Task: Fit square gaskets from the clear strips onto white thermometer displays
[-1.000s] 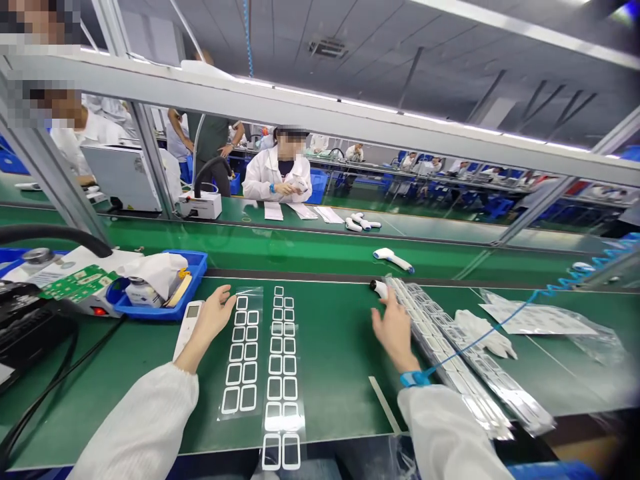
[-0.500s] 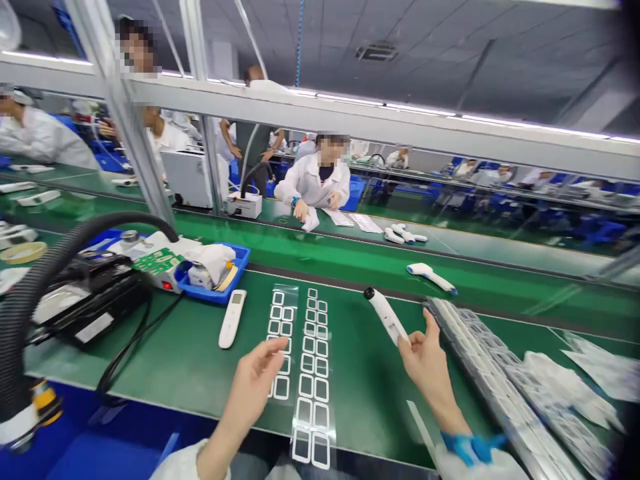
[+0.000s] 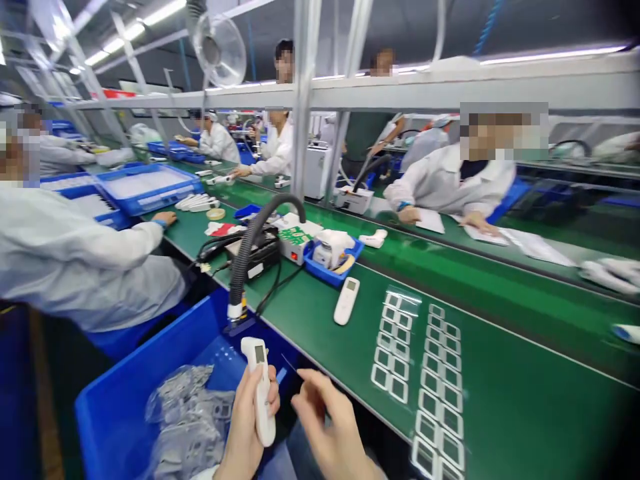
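Note:
My left hand (image 3: 244,430) is wrapped round a white handheld thermometer (image 3: 261,390), held upright with its small display facing me, below the table's front edge and over a blue bin (image 3: 125,387). My right hand (image 3: 330,433) is just right of it, its fingers curled in a loose pinch near the thermometer's body; what they hold, if anything, does not show. On the green table (image 3: 525,413) lie two clear strips of white frame stickers (image 3: 395,347), and a second white thermometer (image 3: 346,300) lies flat beside them.
The blue bin holds crumpled clear bags (image 3: 185,420). A black hose (image 3: 249,247) arches over devices and a small blue tray (image 3: 333,270). A person in a white coat (image 3: 75,253) sits close on my left; other people (image 3: 450,180) work across the belt.
The view has swung left and down. The thermometer was in my right hand above the table; my left hand holds it now, low over the blue bin, with my right hand beside it.

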Action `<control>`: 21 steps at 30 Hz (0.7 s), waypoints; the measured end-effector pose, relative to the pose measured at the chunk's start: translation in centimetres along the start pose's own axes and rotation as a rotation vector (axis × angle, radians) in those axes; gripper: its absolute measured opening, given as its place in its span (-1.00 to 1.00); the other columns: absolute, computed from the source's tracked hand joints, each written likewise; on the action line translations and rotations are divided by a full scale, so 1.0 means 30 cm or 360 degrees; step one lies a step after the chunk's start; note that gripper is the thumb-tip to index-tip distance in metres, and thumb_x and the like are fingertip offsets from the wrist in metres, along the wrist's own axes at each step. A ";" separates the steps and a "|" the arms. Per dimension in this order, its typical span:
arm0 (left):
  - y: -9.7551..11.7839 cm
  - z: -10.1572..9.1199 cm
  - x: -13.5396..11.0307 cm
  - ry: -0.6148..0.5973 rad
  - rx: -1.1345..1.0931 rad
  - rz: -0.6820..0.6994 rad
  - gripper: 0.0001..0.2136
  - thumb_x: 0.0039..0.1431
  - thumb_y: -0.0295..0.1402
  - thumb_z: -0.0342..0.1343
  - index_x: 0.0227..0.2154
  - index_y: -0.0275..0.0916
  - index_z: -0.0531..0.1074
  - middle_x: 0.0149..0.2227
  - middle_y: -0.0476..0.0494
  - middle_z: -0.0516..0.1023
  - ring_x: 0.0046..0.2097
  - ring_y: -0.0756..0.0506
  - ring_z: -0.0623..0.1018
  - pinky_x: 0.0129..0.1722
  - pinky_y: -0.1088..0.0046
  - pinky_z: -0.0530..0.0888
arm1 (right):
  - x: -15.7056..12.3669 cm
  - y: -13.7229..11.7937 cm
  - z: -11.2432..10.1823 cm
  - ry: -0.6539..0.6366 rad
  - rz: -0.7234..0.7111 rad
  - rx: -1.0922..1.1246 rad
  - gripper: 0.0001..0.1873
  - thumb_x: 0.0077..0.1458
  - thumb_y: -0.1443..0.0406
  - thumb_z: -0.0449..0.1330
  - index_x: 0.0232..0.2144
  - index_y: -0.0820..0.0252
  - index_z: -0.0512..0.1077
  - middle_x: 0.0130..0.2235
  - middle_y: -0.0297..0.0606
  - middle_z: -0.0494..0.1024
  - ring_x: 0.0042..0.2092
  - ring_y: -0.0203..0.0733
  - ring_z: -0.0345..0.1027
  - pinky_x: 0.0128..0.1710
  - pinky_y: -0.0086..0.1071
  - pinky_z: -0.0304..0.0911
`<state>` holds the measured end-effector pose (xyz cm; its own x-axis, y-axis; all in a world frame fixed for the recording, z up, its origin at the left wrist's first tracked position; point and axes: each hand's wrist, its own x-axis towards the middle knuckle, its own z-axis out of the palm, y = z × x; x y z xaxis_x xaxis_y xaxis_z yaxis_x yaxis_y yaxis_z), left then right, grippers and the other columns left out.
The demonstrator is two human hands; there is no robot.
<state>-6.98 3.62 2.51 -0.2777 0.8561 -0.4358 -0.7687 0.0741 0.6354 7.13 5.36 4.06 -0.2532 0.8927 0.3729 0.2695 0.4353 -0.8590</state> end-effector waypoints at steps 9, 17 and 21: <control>0.134 -0.309 0.172 0.0423 0.0091 0.0311 -0.36 -0.34 0.10 0.44 -0.32 -0.26 0.38 -0.46 -0.01 0.48 -0.58 0.05 0.43 -0.64 0.59 0.31 | 0.230 0.092 0.583 -0.0080 0.1166 0.0914 -0.73 -0.04 0.11 0.19 -0.58 0.18 0.34 -0.71 -0.44 0.28 -0.69 -0.37 0.08 -0.70 -0.49 0.01; 0.081 -0.322 0.236 0.0310 0.0030 0.0141 -0.37 -0.12 0.27 0.21 -0.42 -0.33 0.41 -0.58 -0.03 0.42 -0.65 0.05 0.36 -0.67 0.58 0.26 | 0.230 0.097 0.575 -0.0183 0.0921 0.0864 -0.75 0.02 0.08 0.15 -0.43 0.14 0.31 -0.62 -0.51 0.30 -0.66 -0.35 0.18 -0.68 -0.49 0.12; 0.068 -0.315 0.253 0.0283 0.0016 0.0077 -0.41 -0.02 0.23 0.18 -0.35 -0.33 0.44 -0.56 -0.03 0.43 -0.65 0.05 0.36 -0.68 0.58 0.27 | 0.247 0.103 0.547 -0.0224 0.0796 0.0811 -0.78 0.03 0.11 0.11 -0.43 0.12 0.29 -0.57 -0.50 0.26 -0.67 -0.36 0.14 -0.71 -0.46 0.11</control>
<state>-16.09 5.45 -5.53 -0.4126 0.7550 -0.5097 -0.7462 0.0408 0.6645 -9.17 11.41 -1.57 -0.3394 0.9321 -0.1263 -0.0731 -0.1600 -0.9844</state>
